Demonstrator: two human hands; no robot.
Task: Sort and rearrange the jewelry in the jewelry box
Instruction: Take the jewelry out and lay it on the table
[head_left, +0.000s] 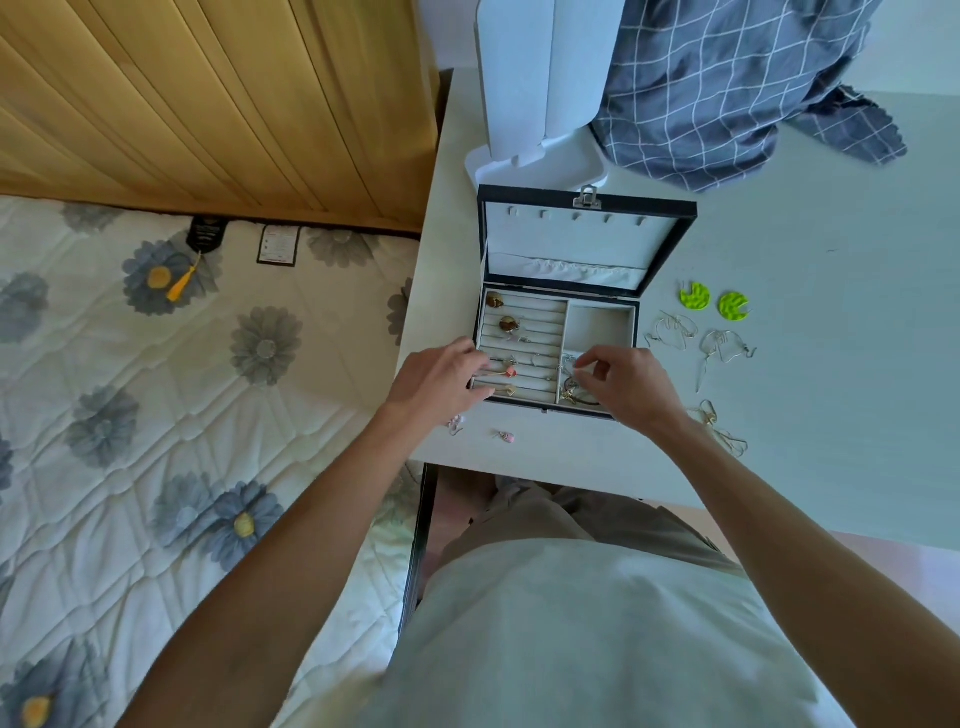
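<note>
Right hand (631, 384) covers jewelry box's (597, 325) near-right compartment — item at fingers (587, 366) too small to identify.

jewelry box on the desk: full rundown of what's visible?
The jewelry box is a flat rectangular case, dark outside and lined in pale fabric. Its lid stands open at the back, with a metal clasp on its top edge, a row of small hooks and a gathered pocket inside. The base has ring-roll rows on the left holding several pieces, and two square compartments on the right, the far one looking empty. The left hand rests on its near-left corner; the right hand pinches jewelry over the near compartment. It sits on a white table.
</note>
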